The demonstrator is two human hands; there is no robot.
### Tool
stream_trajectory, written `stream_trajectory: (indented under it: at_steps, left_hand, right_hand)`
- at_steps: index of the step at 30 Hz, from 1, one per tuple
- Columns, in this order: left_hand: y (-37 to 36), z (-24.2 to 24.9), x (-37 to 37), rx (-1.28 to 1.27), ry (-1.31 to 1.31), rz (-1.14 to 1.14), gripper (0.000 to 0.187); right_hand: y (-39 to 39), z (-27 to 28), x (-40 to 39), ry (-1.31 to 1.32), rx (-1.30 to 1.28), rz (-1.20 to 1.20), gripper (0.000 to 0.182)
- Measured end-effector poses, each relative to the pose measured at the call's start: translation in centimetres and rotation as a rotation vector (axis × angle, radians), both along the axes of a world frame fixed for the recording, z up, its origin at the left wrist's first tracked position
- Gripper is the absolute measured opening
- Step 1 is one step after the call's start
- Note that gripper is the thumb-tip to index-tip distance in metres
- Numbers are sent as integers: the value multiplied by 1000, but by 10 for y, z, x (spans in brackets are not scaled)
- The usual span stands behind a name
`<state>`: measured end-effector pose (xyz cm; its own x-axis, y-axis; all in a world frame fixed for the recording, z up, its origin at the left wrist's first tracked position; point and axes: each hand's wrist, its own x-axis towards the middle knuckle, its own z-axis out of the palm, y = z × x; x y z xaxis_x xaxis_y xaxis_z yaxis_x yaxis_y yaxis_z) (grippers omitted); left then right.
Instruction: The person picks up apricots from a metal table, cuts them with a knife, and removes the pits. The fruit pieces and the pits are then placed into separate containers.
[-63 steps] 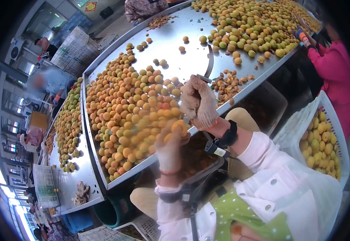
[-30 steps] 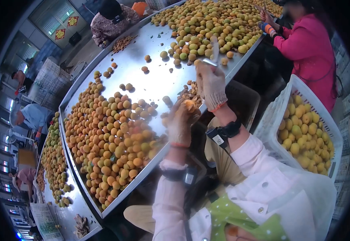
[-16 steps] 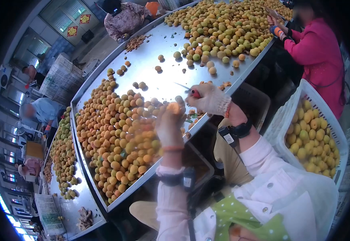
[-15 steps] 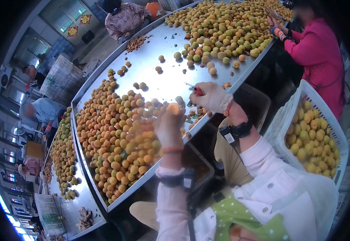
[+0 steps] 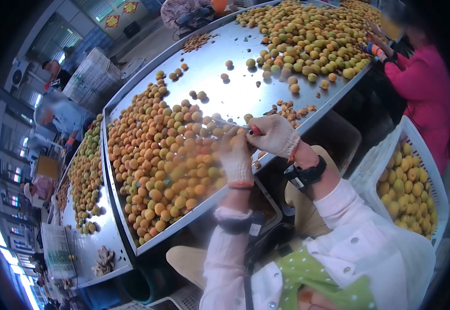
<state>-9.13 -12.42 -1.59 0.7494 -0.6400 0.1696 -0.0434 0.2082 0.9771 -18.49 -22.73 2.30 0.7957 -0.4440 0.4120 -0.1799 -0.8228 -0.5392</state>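
My right hand (image 5: pixel 275 137), in a pale knit glove, is closed around the red handle of a small knife (image 5: pixel 256 130). Its thin metal end points left and is blurred. My left hand (image 5: pixel 235 160), also gloved, is curled just beside it over the near edge of the table. An apricot (image 5: pixel 241 132) shows partly between the left fingers, close to the knife. Left of that hand lies a large heap of orange and yellow-green apricots (image 5: pixel 155 165). Small brown pits or fruit pieces (image 5: pixel 288 111) lie on the metal beyond my right hand.
The metal table (image 5: pixel 194 67) has a raised rim. A white plastic crate (image 5: pixel 372 178) of yellow apricots stands at my right. Another person in a pink top (image 5: pixel 426 82) works at the far right heap (image 5: pixel 307 39). Dark bins sit under the rim; more people are at left.
The view has shifted, with the table scene displaced. My left hand has come right up to my right hand, bringing the apricot against the knife; before, the two were apart.
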Motion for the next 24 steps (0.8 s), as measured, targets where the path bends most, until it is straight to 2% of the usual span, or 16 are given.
stream_trajectory:
  at_steps: [2,3,4,6,7,8,10,11,13,14,17,19,24]
  left_hand:
    - [-3,7,-7,-91,274,33,23]
    - [-2,11,-8,-59,407,39,25]
    - [1,14,-9,-61,406,46,25]
    - [12,17,-12,-32,302,63,25]
    - [27,17,-8,28,205,48,24]
    - [45,21,-6,30,204,56,24]
    - [86,28,-3,265,-94,-99,22]
    - [106,25,-1,277,-94,-95,22]
    - [144,14,6,582,-601,-167,24]
    - [159,5,11,598,-764,-214,26]
    - [188,-10,8,723,-742,-203,24]
    - [193,-17,15,673,-834,-76,22]
    - [144,-5,78,649,-742,297,17]
  right_hand:
    - [2,4,-1,24,-9,-78,17]
    - [4,4,0,52,1,-138,18]
    - [2,4,0,51,0,-130,18]
    - [-12,3,-2,214,1,-384,20]
    - [-24,11,-6,369,79,-404,28]
    - [-36,11,-10,369,80,-396,28]
    - [-50,9,-14,563,269,-446,37]
    - [-47,13,-16,586,282,-489,45]
    - [-46,10,-14,592,284,-521,47]
    - [-46,8,-12,601,274,-561,49]
    - [-49,2,-3,623,315,-495,53]
    - [-44,3,2,606,332,-467,54]
    - [-28,4,9,465,369,-345,51]
